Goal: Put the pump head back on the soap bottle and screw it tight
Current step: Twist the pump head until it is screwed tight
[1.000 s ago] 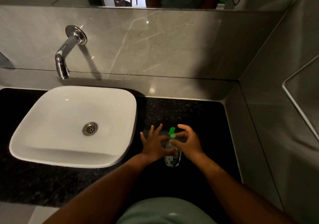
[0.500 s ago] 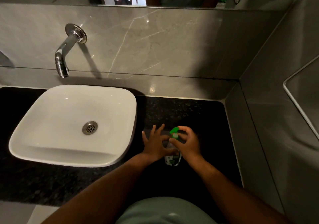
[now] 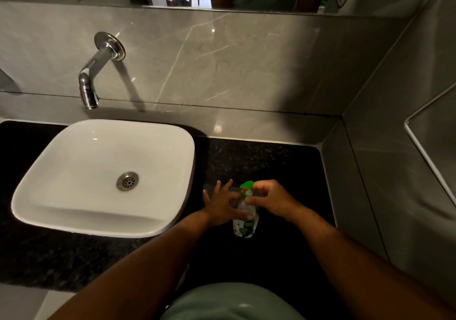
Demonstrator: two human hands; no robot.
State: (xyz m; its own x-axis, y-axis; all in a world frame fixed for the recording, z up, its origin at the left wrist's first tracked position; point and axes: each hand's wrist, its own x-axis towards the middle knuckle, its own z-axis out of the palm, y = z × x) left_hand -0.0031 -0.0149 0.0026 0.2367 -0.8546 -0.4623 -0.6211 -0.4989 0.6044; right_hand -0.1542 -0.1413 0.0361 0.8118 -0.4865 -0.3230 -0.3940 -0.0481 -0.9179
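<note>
A small clear soap bottle (image 3: 244, 228) with a green label stands upright on the black counter (image 3: 266, 161), right of the basin. Its green pump head (image 3: 246, 186) sits on the bottle's neck, nozzle pointing away from me. My left hand (image 3: 222, 206) steadies the bottle's left side with thumb and forefinger, the other fingers spread. My right hand (image 3: 271, 198) pinches the pump head's collar from the right with its fingertips. The bottle's neck is mostly hidden behind my fingers.
A white square basin (image 3: 172, 147) with a metal drain sits on the counter's left. A chrome wall tap (image 3: 91, 83) hangs over it. Grey marble walls close in behind and at the right, with a mirror above.
The pump head's nozzle has swung round a little on the neck as my right fingers shifted their grip. My left hand and the bottle have stayed in place.
</note>
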